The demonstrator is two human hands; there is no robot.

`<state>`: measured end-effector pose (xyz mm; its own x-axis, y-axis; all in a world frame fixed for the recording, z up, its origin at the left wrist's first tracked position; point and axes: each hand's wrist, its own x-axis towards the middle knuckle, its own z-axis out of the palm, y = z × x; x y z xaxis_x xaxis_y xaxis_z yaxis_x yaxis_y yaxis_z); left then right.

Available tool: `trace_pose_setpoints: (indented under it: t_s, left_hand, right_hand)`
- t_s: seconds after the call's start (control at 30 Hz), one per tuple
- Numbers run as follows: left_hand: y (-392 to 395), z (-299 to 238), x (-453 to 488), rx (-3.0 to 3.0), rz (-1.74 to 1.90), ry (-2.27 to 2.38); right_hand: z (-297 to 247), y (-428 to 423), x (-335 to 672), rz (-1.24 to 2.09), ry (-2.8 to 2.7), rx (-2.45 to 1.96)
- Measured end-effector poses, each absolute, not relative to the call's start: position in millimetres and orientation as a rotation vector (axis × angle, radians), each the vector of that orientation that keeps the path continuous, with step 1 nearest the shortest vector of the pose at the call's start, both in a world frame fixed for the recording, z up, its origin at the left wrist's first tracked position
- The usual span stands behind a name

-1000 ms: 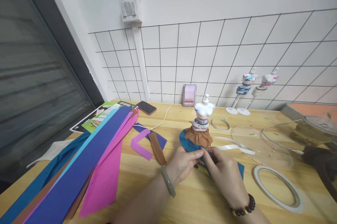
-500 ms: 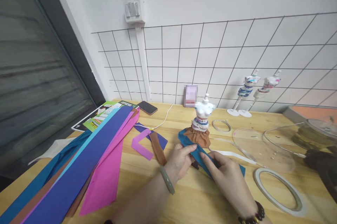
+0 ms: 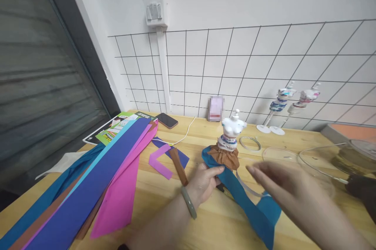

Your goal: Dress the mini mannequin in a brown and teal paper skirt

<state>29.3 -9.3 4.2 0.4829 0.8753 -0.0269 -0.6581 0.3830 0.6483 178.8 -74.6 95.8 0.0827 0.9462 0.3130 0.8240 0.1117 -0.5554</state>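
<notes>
My left hand (image 3: pixel 205 181) pinches a teal-blue strip (image 3: pixel 239 191) of thin fabric or crepe paper between thumb and fingers. The strip's far end curves around the left of a small white dress-form figure (image 3: pixel 233 126), by the hem of its gathered brown skirt (image 3: pixel 225 156). Its loose end drapes over the table toward the front edge. My right hand (image 3: pixel 290 197) is raised at the right, slightly blurred, its thumb and bent fingers a little apart and nothing visible in them. A narrow whitish strip (image 3: pixel 249 191) curves below the right fingertips.
Long coloured strips (image 3: pixel 88 175) cover the left side of the wooden table. Nearby lie a phone (image 3: pixel 167 120), a purple bent piece (image 3: pixel 158 163) and a brown strip (image 3: pixel 178 165). Two more figures (image 3: pixel 282 99) stand at the back right, and a wire ring (image 3: pixel 250 144) lies nearer.
My right hand has let go of the teal-blue strip and moved right and up. The strip's loose end has dropped toward the front. My left hand keeps its pinch.
</notes>
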Motion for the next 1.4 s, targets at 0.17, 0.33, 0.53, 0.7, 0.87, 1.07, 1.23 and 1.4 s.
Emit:
trace_pose_setpoints:
  t_s: [0.17, 0.33, 0.53, 0.7, 0.87, 1.07, 1.23, 1.4]
  left_hand:
    - [-10, 6, 27, 0.67, 0.999, 0.378]
    - [-9, 5, 27, 0.633, 1.009, 0.407]
    - [-7, 2, 29, 0.66, 1.029, 0.344]
    - [-5, 4, 26, 0.626, 1.047, 0.326]
    - [-3, 5, 24, 0.635, 1.061, 0.304]
    - [-4, 6, 23, 0.693, 1.054, 0.332]
    - [-3, 3, 23, 0.696, 1.075, 0.399]
    - [-3, 4, 23, 0.669, 1.079, 0.421]
  right_hand:
    - [102, -23, 161, 0.333, -1.758, -1.494]
    - [99, -11, 148, 0.438, -1.716, -1.347]
    - [94, -13, 145, 0.245, -1.579, -1.514]
    - [79, -27, 155, 0.12, -1.534, -1.513]
    - [56, -60, 162, 0.276, -1.632, -1.703]
    - [44, -80, 165, 0.556, -1.807, -1.725]
    - [41, -77, 186, 0.344, -1.856, -1.745]
    - [37, -67, 215, -0.146, -1.984, -1.774]
